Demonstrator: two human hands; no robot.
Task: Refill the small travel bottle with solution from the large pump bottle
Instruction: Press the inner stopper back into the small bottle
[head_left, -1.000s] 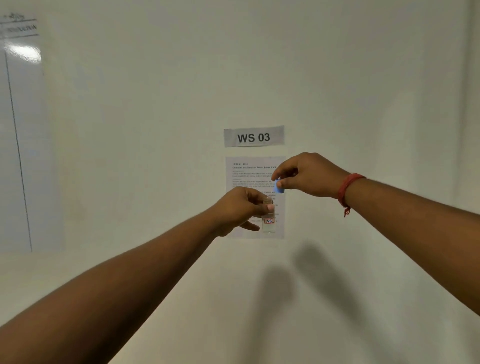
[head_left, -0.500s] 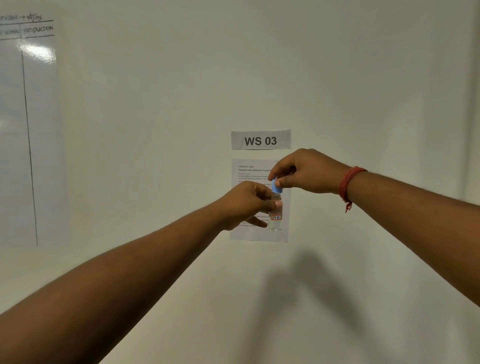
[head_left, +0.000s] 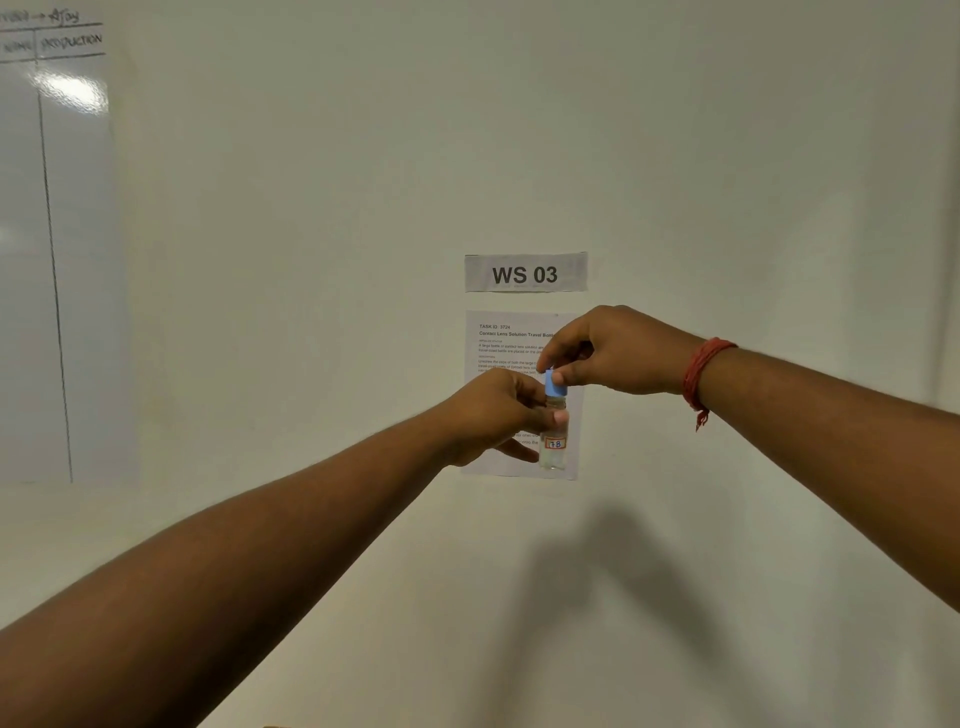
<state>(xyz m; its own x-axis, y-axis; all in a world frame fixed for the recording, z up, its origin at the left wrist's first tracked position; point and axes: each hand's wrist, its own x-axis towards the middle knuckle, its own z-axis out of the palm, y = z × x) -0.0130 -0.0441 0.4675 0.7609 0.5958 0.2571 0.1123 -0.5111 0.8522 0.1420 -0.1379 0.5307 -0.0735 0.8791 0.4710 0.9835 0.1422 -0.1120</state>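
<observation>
I hold a small clear travel bottle (head_left: 555, 447) upright in the air in front of a wall. It carries a small label reading "78" and a little clear liquid at the bottom. My left hand (head_left: 493, 413) grips the bottle's upper body from the left. My right hand (head_left: 613, 351) pinches the blue cap (head_left: 554, 383), which sits on the bottle's neck. A red thread band circles my right wrist. The large pump bottle is not in view.
Behind the hands, a printed task sheet (head_left: 501, 343) is taped to the pale wall under a "WS 03" sign (head_left: 525, 273). A whiteboard (head_left: 52, 249) with ruled lines hangs at the far left. Shadows of my arms fall on the wall below.
One second ago the blue cap was held just above and apart from the bottle. Since then my right hand has brought it down onto the neck.
</observation>
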